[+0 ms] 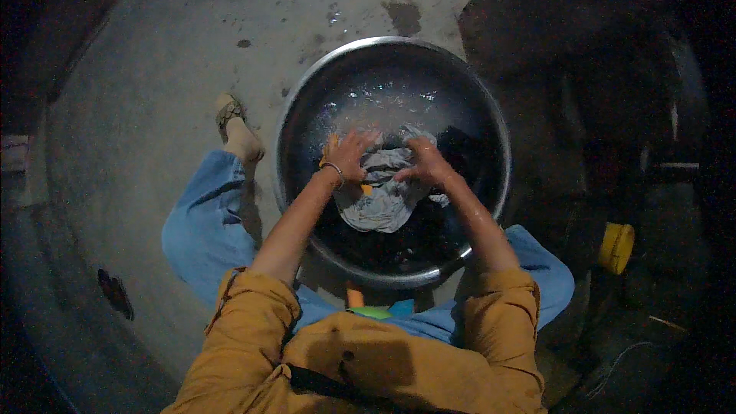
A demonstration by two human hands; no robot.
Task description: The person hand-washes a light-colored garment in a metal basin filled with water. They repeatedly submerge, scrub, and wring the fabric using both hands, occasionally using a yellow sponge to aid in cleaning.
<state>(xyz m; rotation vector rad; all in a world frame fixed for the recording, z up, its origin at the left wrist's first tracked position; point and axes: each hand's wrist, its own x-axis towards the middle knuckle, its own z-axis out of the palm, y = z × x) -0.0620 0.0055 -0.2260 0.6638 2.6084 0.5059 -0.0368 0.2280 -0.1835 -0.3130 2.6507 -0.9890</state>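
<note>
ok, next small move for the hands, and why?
Probably draw the left hand and right hand together to bunch the pale cloth. They are at its two sides, thumbs spread from fingers, and it lies crumpled between them inside the metal basin, so an inward squeeze seems the shortest move.

Bunched cloth (379, 213): pale grey, orange patches | Metal basin (502, 134): silvery rim, dark interior | Shirt (441, 364): mustard, darker patch | Jeans (201, 226): light blue | Floor (161, 138): grey, dark blotches
</note>
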